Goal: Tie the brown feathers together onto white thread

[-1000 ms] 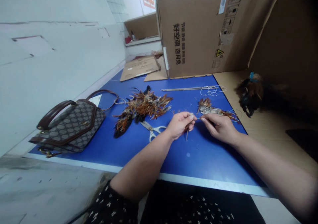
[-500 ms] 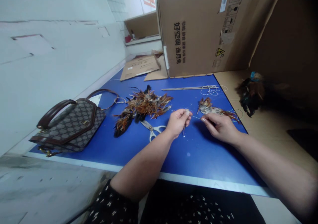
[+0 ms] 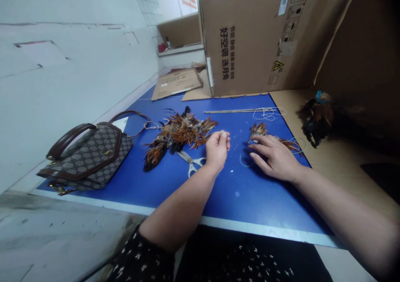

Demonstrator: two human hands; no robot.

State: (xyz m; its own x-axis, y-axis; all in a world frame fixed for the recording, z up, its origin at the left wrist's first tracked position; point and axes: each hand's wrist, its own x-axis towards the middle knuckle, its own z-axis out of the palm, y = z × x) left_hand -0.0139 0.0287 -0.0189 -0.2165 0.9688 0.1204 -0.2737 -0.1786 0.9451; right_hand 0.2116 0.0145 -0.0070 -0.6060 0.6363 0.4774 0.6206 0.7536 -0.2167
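My left hand (image 3: 216, 150) is closed in a pinch above the blue table, right of a pile of brown and black feathers (image 3: 183, 127). Whatever is between its fingertips is too small to make out. My right hand (image 3: 275, 157) is open, its fingers spread beside a smaller bunch of brown and grey feathers (image 3: 258, 129), which it partly covers. A thin thread (image 3: 241, 162) curves on the table by its fingertips, with another loop visible beyond the hand. Scissors (image 3: 189, 160) lie behind my left forearm, their handles partly hidden by it.
On the left stands a patterned handbag (image 3: 90, 157) with brown trim. Thin sticks (image 3: 231, 111) and tangled white string (image 3: 267, 114) lie farther back. A large cardboard box (image 3: 253, 44) rises at the back. Dark feathers with a blue band (image 3: 315, 119) are at the right.
My left hand has moved slightly left, away from my right. My right hand has let go of the thread stretched between them and spread its fingers. The thread now lies curved on the table.
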